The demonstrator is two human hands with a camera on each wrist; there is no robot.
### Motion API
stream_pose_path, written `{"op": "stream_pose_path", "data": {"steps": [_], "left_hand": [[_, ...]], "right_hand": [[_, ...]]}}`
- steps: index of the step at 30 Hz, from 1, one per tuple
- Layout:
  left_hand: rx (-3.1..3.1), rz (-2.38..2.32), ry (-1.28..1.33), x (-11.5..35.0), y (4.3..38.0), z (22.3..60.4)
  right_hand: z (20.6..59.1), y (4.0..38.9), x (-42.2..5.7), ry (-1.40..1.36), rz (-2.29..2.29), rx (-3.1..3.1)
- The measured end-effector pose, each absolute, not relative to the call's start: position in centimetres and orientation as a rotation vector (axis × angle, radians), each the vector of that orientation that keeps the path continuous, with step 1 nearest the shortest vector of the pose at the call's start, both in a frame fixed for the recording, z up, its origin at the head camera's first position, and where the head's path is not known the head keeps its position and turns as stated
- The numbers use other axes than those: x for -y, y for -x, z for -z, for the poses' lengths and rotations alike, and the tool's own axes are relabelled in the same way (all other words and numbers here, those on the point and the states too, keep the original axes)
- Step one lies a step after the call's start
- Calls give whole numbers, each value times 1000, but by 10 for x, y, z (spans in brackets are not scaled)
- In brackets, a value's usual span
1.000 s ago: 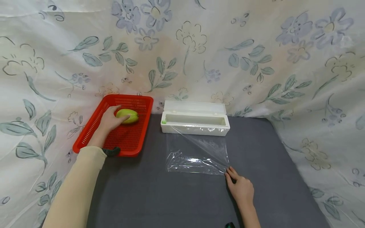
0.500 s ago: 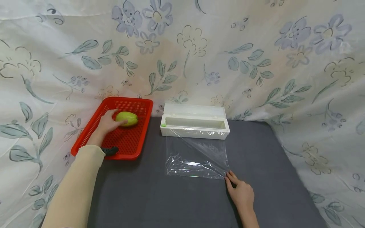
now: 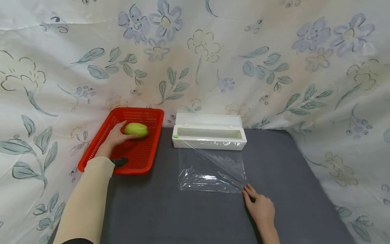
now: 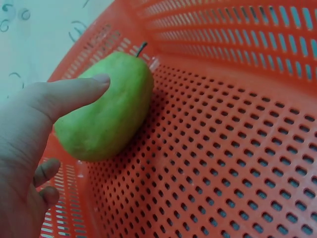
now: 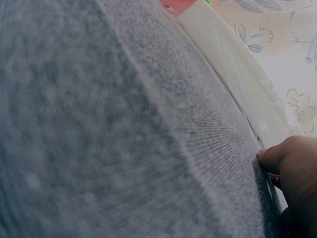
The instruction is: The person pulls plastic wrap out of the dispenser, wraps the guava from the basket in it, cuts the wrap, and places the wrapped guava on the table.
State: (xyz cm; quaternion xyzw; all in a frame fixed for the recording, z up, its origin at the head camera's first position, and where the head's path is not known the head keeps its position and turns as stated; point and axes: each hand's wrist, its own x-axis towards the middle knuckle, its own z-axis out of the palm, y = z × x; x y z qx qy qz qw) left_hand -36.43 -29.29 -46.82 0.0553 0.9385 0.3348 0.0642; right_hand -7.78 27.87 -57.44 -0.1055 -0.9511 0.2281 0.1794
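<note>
In the red basket (image 3: 131,166), my left hand (image 3: 117,135) is at a yellow-green pear (image 3: 137,129), its thumb along one side and its fingers partly hidden behind it. The left wrist view shows the thumb laid across the pear (image 4: 109,114), whose stem points away. Over on the right, my right hand (image 3: 260,206) pinches the near right corner of a sheet of clear cling film (image 3: 210,179). This sheet runs out from a white dispenser box (image 3: 210,144) with its lid raised.
A dark green, bumpy cucumber (image 3: 120,161) lies in the basket beside the left wrist. Dark grey cloth (image 3: 182,217) covers the table. Floral fabric (image 3: 201,81) hangs behind and at both sides. A small green piece (image 3: 175,136) sits at the box's left end.
The head view has shifted slightly. My left hand's thumb has moved a little toward the pear's near edge; my right hand keeps its pinch on the film corner.
</note>
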Motion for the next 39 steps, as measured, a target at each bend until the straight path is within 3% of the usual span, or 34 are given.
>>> {"op": "stream_pose_path", "data": {"steps": [24, 39], "left_hand": [[-2813, -896, -243, 291, 382, 475], [-2837, -970, -161, 290, 382, 481]], "right_hand": [[576, 77, -278, 325, -667, 2665], [574, 79, -276, 306, -661, 2664]]}}
